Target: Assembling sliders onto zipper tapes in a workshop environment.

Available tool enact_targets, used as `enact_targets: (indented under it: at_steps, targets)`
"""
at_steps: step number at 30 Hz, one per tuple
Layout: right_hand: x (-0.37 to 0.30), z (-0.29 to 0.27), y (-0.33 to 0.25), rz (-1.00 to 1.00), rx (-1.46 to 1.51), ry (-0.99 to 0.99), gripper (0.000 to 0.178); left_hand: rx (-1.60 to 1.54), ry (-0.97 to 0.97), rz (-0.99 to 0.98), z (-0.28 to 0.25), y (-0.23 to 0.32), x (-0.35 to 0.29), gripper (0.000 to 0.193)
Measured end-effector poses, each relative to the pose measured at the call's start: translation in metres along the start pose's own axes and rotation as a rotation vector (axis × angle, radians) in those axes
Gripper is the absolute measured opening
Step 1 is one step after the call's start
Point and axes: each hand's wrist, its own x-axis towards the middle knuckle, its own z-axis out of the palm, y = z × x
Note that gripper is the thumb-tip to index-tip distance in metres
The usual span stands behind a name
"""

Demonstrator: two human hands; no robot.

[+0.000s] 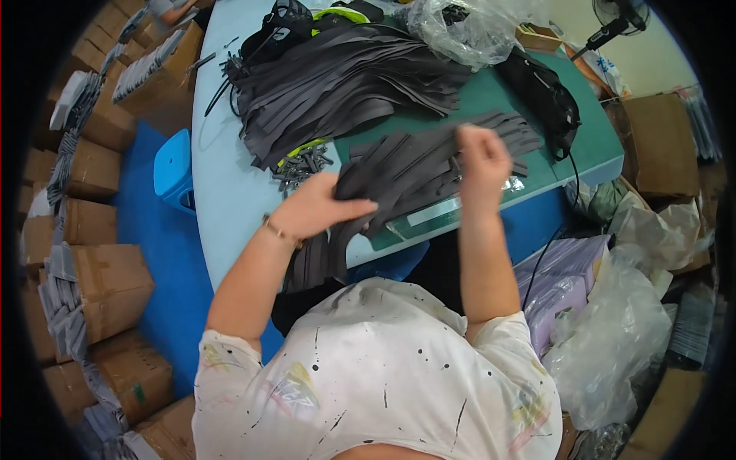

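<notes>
A bundle of long dark grey strips (406, 172), which look like zippers, lies slantwise across the table in front of me. My left hand (307, 207) grips its near left end, thumb on top and the other fingers hidden beneath; several strip ends hang over the table edge. Above the right part of the bundle is my right hand (483, 161), slightly blurred, with its fingers drawn together. Whatever they may hold is too small to make out. Beside my left hand sits a heap of small grey metal pieces (307, 165). Farther back spreads a larger pile of dark grey strips (345, 77).
The table (218, 192) is pale blue with a green mat (598, 146). Clear plastic bags (460, 31), a black pouch (540, 100) and a small fan (613, 23) stand toward the back. A blue stool (173, 170) and cardboard boxes (111, 291) are left; wrapped purple bundles (563, 280) lie right.
</notes>
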Motion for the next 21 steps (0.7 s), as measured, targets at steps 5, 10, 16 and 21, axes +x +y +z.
enact_targets:
  at_steps: [5, 10, 16, 21]
  targets:
    - [0.098, -0.094, 0.033, -0.127, -0.333, 0.190, 0.017, 0.076, -0.053, -0.033, 0.015, 0.035, 0.097, 0.021]
    - [0.132, -0.130, 0.047, -0.071, -0.854, 0.211, 0.021, 0.302, 0.078, 0.080, 0.015, -0.008, 0.152, 0.034]
    - [0.074, -0.044, 0.010, -0.316, -1.009, -0.005, 0.031, -0.216, 0.178, -0.103, 0.004, -0.002, 0.086, 0.027]
    - [0.000, 0.053, 0.015, 0.106, -0.370, -0.545, 0.030, -0.293, 0.162, -0.086, 0.002, -0.007, 0.028, 0.032]
